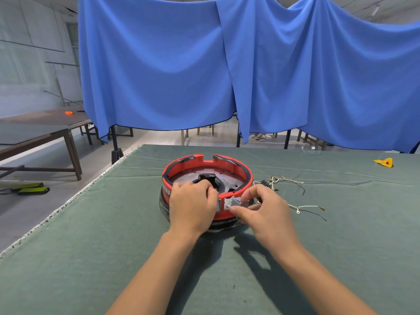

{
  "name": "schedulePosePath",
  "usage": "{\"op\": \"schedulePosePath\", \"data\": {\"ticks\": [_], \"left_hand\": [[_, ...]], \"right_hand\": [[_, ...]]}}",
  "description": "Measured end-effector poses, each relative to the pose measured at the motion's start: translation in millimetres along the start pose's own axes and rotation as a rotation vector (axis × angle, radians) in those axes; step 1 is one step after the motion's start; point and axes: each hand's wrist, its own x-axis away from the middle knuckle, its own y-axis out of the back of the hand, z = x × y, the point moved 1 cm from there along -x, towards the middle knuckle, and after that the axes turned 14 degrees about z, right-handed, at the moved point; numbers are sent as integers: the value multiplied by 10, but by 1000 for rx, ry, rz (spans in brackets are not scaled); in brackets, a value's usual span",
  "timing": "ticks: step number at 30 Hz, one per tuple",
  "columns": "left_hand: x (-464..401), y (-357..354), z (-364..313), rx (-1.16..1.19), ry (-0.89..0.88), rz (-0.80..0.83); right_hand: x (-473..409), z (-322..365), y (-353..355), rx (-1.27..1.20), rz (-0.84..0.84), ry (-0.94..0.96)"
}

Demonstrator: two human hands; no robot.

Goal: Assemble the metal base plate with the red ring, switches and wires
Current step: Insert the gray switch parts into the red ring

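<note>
The red ring sits on the green table cover, the metal plate inside it; my left hand curls over its near rim, gripping it; my right hand pinches a small grey metal piece against the ring's near wall; loose wires lie just right.

— What's behind the desk?
— A blue curtain hung on dark stands, and pale tiled floor.
— And left?
— Long wooden tables by a grey wall.
</note>
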Motion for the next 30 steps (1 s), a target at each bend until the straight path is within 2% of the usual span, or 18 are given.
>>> {"op": "schedulePosePath", "data": {"ticks": [10,19,24,27,30], "left_hand": [[-2,2,-14,17,18,3],[2,-2,-12,35,15,18],[5,-2,2,65,10,16],[3,0,-2,68,16,13],[7,6,-5,86,11,18]], "right_hand": [[-41,-40,-145,123,-67,108],[-58,-16,-149,351,-57,190],[-88,-32,-102,303,3,178],[-104,-87,21,185,96,157],[-96,-155,54,96,101,128]]}}
